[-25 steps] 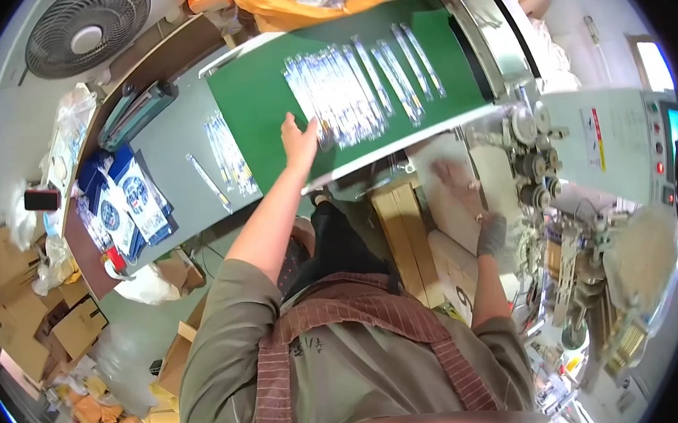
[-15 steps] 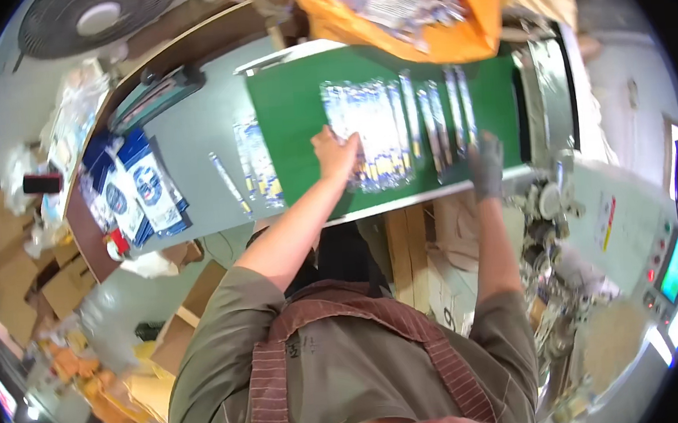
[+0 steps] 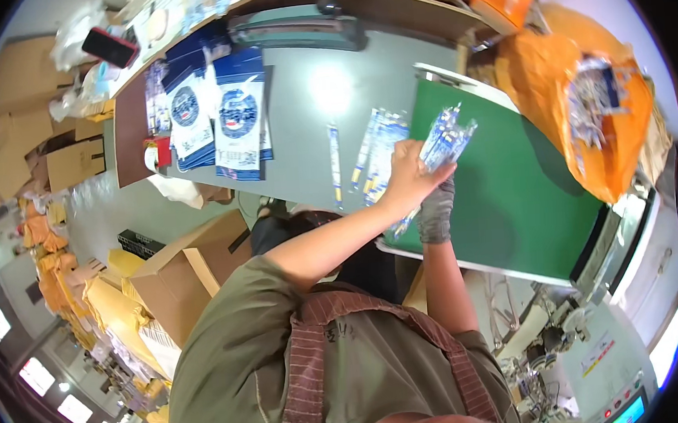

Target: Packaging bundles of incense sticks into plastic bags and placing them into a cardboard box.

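Observation:
Both of my hands meet at the left end of the green belt (image 3: 503, 192), around a bundle of slim plastic-wrapped sticks (image 3: 448, 137). My bare left hand (image 3: 409, 177) is closed on the bundle's left side. On its right side, my right hand (image 3: 437, 201) in a grey glove is closed round the lower part. The upper ends of the blue, white and yellow sticks fan out above my hands; the exact kind cannot be made out. Just left of my hands, more wrapped sticks (image 3: 368, 150) lie on the grey table (image 3: 296, 159), with a single wrapped stick (image 3: 335, 164) apart from them.
Blue-and-white printed pouches (image 3: 238, 112) are piled on the table's left part. Behind them stands a long teal device (image 3: 295, 32). An orange bag (image 3: 538, 80) of wrapped items sits beyond the belt. A cardboard box (image 3: 190, 273) is at the lower left, machine parts (image 3: 542, 362) at the lower right.
The wrapped sticks that were spread over the green belt are now gathered in a bundle between my hands. My hands have come together at the belt's left end, and the view has turned left.

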`<state>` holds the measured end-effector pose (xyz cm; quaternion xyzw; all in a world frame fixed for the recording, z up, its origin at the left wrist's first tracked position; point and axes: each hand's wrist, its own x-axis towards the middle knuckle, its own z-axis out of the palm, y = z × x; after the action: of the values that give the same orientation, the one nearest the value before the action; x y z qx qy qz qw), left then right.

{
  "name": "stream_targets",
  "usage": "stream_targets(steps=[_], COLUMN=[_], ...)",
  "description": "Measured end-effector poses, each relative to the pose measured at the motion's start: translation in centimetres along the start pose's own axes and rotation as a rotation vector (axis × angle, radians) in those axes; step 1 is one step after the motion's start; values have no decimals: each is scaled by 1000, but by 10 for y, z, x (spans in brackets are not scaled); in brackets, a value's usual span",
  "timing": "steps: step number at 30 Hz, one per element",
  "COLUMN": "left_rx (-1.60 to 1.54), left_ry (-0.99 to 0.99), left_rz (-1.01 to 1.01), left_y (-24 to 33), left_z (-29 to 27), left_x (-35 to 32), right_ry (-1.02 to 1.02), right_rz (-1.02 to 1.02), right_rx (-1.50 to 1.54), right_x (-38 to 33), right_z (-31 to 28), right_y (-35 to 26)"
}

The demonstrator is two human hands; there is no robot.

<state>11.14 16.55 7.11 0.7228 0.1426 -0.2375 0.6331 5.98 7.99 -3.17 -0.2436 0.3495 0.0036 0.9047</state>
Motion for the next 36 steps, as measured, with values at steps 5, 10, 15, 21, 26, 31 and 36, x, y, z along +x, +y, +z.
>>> stream_targets(steps=[5,10,15,21,26,31,36], left_rx=[233,107,166,-366,183,992,1140], left_ry=[-87,-241,-296,-1066,-347,633,613], left_rz=[917,825,782,94,350,1031,969], left_y=[-9,-101,-166,-229,-235,-251,-252], left_z=[-169,-278,-290,-308,-388,-527,-554], left_x=[-1,36,25,-36,-101,-33,-1], right_ry=[-483,-668,-849,-906,-705,-679,-642], right_rz=[27,-684,-770,-370,45,54,-27], right_rx=[-98,-816,-1166,-941,-923,-805,-804], right_x=[-25,-9,-21,-53,-65,-109,-136], right_z=[106,134,150,156,79,65,50], right_y=[79,171,204,219,248,273,269])
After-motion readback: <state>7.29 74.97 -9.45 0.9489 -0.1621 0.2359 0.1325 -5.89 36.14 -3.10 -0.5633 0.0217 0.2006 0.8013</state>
